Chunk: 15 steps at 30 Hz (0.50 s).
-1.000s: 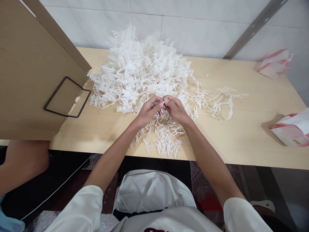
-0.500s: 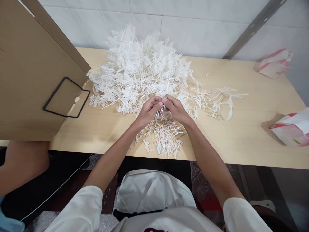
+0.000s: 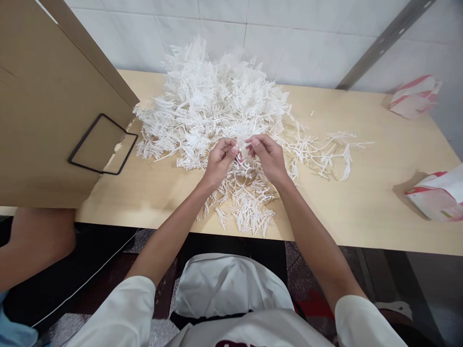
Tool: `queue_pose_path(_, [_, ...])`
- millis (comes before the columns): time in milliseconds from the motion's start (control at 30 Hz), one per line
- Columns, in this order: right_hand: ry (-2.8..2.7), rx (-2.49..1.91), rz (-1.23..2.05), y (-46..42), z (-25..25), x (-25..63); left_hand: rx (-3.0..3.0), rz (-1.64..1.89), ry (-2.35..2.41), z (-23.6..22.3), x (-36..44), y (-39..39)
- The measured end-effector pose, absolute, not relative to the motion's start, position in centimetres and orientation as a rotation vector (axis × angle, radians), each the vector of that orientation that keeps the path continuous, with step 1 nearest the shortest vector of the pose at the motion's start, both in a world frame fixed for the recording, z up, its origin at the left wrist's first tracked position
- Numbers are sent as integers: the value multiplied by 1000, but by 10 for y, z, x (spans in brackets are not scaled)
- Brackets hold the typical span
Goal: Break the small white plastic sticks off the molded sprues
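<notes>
While left hand (image 3: 220,159) pinches white sprig (image 3: 239,157), right hand (image 3: 269,155) loosely curled

White short-sleeved shirt (image 3: 267,327), dark-red print (image 3: 237,343)

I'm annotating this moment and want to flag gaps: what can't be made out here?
All in the head view:
Left hand: anything it holds is mostly covered by the hand itself.
Right hand: any piece it pinches is too small, white against the white heap.
Co-worker's arm: partly hidden by the cardboard panel.
Nearer red-and-white bag: cut off by the right edge.
</notes>
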State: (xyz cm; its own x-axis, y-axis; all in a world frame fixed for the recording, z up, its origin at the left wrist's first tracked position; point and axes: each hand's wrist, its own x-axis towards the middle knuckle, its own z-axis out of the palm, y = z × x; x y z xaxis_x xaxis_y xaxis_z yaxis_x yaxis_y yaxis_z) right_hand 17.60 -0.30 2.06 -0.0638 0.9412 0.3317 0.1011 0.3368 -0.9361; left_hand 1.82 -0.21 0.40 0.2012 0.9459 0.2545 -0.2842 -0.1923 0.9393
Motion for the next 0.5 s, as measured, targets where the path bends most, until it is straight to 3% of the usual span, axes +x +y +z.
queue_pose_path(133, [-1691, -1047, 635, -6, 22, 175, 1316, 1311, 761, 2, 19, -1])
queue_pose_path(500, [-2046, -1054, 549, -6, 17, 178, 1298, 1228, 712, 9, 19, -4])
